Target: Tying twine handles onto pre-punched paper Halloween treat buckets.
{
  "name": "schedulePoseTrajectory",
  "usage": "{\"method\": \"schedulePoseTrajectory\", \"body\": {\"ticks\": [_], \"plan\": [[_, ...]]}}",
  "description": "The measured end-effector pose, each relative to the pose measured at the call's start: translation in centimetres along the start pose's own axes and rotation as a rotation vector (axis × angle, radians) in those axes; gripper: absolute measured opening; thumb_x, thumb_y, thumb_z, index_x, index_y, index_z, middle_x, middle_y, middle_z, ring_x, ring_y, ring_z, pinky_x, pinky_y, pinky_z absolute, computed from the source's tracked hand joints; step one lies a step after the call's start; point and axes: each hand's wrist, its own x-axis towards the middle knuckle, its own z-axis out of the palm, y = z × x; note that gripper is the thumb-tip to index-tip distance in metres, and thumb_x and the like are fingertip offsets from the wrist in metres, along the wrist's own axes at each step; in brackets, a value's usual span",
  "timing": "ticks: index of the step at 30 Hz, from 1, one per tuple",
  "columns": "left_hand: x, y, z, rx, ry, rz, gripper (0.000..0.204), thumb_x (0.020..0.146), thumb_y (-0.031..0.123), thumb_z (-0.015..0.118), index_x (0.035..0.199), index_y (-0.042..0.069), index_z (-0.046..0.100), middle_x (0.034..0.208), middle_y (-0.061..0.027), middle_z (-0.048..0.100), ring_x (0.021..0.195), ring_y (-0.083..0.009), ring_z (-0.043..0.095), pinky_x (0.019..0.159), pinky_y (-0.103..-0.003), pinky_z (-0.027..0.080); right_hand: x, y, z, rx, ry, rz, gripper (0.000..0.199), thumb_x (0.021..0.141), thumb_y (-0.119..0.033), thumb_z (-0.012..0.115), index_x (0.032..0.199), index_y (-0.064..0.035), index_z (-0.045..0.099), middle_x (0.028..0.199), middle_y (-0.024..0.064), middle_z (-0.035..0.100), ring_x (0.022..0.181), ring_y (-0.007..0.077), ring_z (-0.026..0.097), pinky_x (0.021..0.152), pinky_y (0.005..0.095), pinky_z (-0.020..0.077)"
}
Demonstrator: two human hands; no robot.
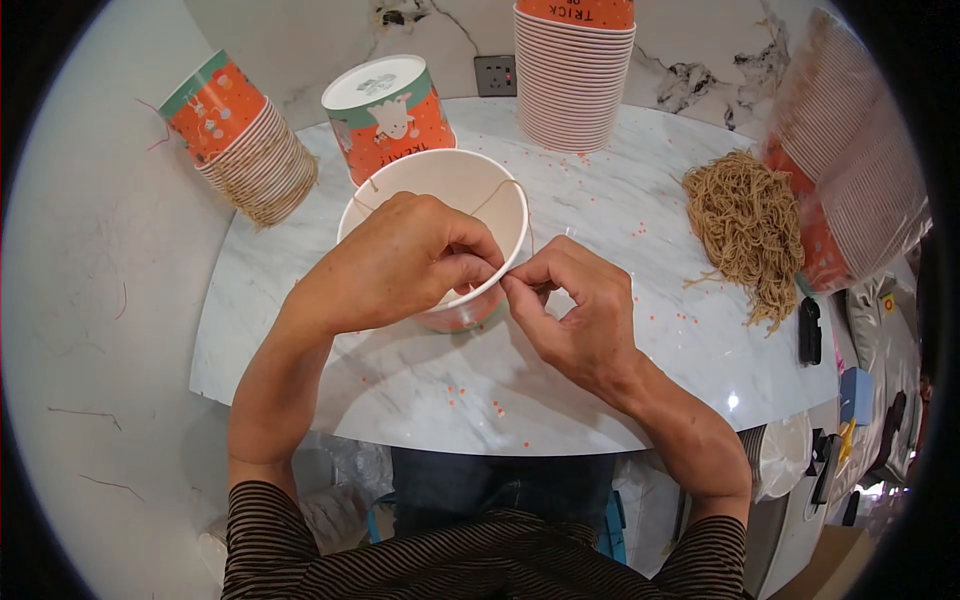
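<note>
A paper bucket point(422, 172) with a white inside stands tilted before me, its open mouth toward me. Over its mouth reaches my left hand point(395, 260); thumb and forefinger are pinched together against the inner wall by the right rim, and what is between them is hidden. Just outside that same rim, my right hand point(585, 310) is closed in a pinch on a thin tan cord. The cord point(500, 186) rises from inside the bucket, loops over the rim and runs down to my right fingertips. A short piece of cord also shows at the bucket's far left rim.
Behind stand an upturned orange-and-green bucket point(385, 125), a tall bucket stack point(575, 85) and a left stack point(245, 150) with cords. A heap of tan cords point(745, 225), wrapped buckets point(860, 190) and a black object point(809, 332) are at right. Orange bits dot the marbled table point(420, 395).
</note>
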Motion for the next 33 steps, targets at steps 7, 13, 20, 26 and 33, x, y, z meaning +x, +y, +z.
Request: {"method": "schedulePoseTrajectory", "body": {"ticks": [7,13,20,26,33], "plan": [[-0.4,0.0,-0.3,-0.094,0.111,-0.009,0.009,0.093,0.005,0.068,0.095,-0.003,0.072,0.085,-0.0070,0.074,0.080,-0.0126,0.069,0.076,-0.028,0.056,0.2,0.3,-0.6,0.043,-0.103,0.049,0.007,0.084,-0.006,0.077,0.087,-0.0025,0.071,0.080,0.0088,0.069,0.066,0.0218,0.069,0.060,0.0348,0.0537],[-1.8,0.8,-0.4,-0.531,0.369,0.096,0.010,0.105,0.011,0.059,0.105,0.001,0.060,0.096,-0.0123,0.075,0.090,-0.0146,0.071,0.083,-0.029,0.058,-0.2,1.0,0.2,0.050,-0.219,0.098,0.009,0.086,-0.008,0.075,0.090,-0.0022,0.070,0.084,0.0123,0.069,0.071,0.0290,0.069,0.064,0.0396,0.0540],[-1.5,1.6,2.1,-0.576,0.262,0.048,0.008,0.104,0.006,0.061,0.108,0.001,0.057,0.084,-0.0027,0.068,0.071,-0.0077,0.063,0.065,-0.023,0.050,0.5,1.1,-1.2,-0.030,-0.227,-0.091,0.010,0.086,-0.009,0.074,0.093,-0.0030,0.070,0.084,0.0127,0.068,0.076,0.0341,0.067,0.066,0.0433,0.0529],[-0.9,1.3,2.4,-0.433,0.318,-0.020,0.006,0.098,0.002,0.065,0.102,0.000,0.060,0.077,-0.0029,0.064,0.068,-0.0061,0.059,0.062,-0.024,0.047,2.1,1.0,-3.6,-0.047,-0.189,-0.207,0.020,0.079,-0.001,0.077,0.098,-0.0063,0.074,0.084,0.0092,0.068,0.075,0.0284,0.066,0.064,0.0392,0.0532],[-0.5,2.2,1.9,-0.248,0.238,-0.015,0.007,0.096,0.004,0.069,0.093,-0.003,0.066,0.077,-0.0020,0.068,0.070,-0.0068,0.061,0.066,-0.024,0.050,2.2,0.6,-3.5,-0.102,-0.056,-0.364,0.024,0.077,0.002,0.076,0.098,-0.0070,0.070,0.089,0.0068,0.067,0.079,0.0274,0.066,0.063,0.0382,0.0533]]}}
